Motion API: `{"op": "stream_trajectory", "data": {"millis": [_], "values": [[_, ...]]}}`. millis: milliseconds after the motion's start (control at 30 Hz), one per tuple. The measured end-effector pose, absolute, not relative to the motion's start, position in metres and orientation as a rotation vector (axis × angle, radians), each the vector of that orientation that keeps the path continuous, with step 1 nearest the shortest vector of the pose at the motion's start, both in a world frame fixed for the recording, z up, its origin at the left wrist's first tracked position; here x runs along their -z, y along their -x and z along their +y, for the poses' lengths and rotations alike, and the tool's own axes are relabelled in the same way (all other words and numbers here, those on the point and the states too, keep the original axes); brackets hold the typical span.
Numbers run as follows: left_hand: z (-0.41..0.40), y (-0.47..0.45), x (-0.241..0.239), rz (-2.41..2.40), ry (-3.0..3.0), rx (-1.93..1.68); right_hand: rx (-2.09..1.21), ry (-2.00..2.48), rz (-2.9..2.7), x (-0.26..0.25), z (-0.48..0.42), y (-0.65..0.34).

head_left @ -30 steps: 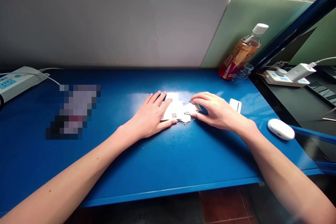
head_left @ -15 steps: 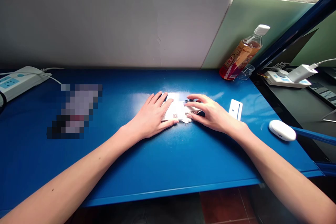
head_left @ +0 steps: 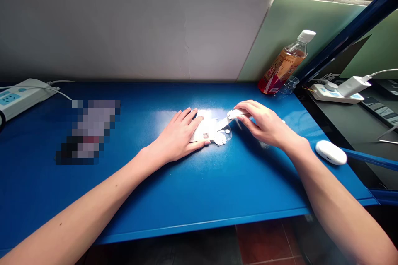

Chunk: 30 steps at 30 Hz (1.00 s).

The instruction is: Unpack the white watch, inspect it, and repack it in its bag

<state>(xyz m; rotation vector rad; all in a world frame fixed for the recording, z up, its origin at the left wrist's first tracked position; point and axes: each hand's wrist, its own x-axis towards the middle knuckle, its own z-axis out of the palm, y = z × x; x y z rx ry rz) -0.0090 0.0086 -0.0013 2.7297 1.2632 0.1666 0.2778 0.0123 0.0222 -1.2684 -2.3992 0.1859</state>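
My left hand (head_left: 180,134) lies flat with its fingers stretched out, pressing on a white printed paper packet (head_left: 203,127) with a small square code. From the packet's right end a clear plastic piece (head_left: 229,131) with white round spots sticks out on the table. My right hand (head_left: 261,120) is closed in a pinch on a white strip-like piece (head_left: 236,113), raised above the table. A narrow white band (head_left: 222,124) runs from that piece down to the packet. Glare makes the packet's details hard to read.
On the blue table (head_left: 174,203) stand a drink bottle (head_left: 284,68) and a clear cup (head_left: 290,85) at the back right. A white rounded case (head_left: 331,152) lies near the right edge. Power strips (head_left: 25,97) and a pixelated object (head_left: 93,132) are at left.
My right hand has moved right and up from the packet, pulling the white strip-like piece with it. It now covers most of the white card. My left hand stays in place.
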Motion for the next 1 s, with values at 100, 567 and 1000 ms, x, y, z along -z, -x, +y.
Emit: {"op": "stream_trajectory", "data": {"millis": [100,567,1000], "values": [[0.009,0.010,0.002,1.252,-2.742,-0.166,-0.098,1.314,-2.268,-0.021,0.017,-0.283],[0.008,0.011,0.000,1.199,-2.597,-0.650,0.299,1.116,-1.804,-0.027,0.012,-0.277],[0.005,0.009,-0.002,1.087,-2.643,-0.391,-0.089,1.011,-1.843,-0.018,0.007,-0.261]]}}
